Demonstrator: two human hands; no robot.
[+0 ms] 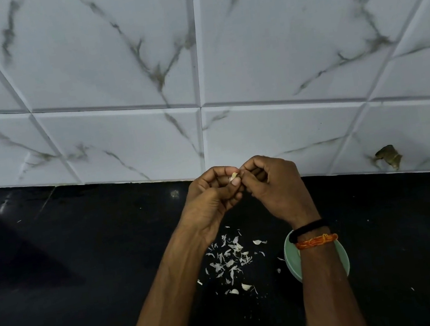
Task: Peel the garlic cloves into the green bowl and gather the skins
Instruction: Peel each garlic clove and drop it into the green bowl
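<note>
peeling a clove up high

the garlic clove (pixel 234 177) sits between both hands. the left hand (pixel 214 194) pinches it so it stays put; the right hand (pixel 272 182) pinches its skin. bits of skin (pixel 229 258) lie below, beside the green bowl (pixel 290 257), easy to gather.

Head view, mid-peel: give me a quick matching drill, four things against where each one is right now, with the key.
Things:
1. garlic clove
2. loose skins
3. green bowl
4. orange thread band

Places:
A. scattered on the black counter between the forearms
B. tied round the right wrist, next to a black band
C. pinched between the fingertips of the left hand and right hand
D. on the counter, partly hidden under the right forearm

Pairs: 1-C, 2-A, 3-D, 4-B
</note>
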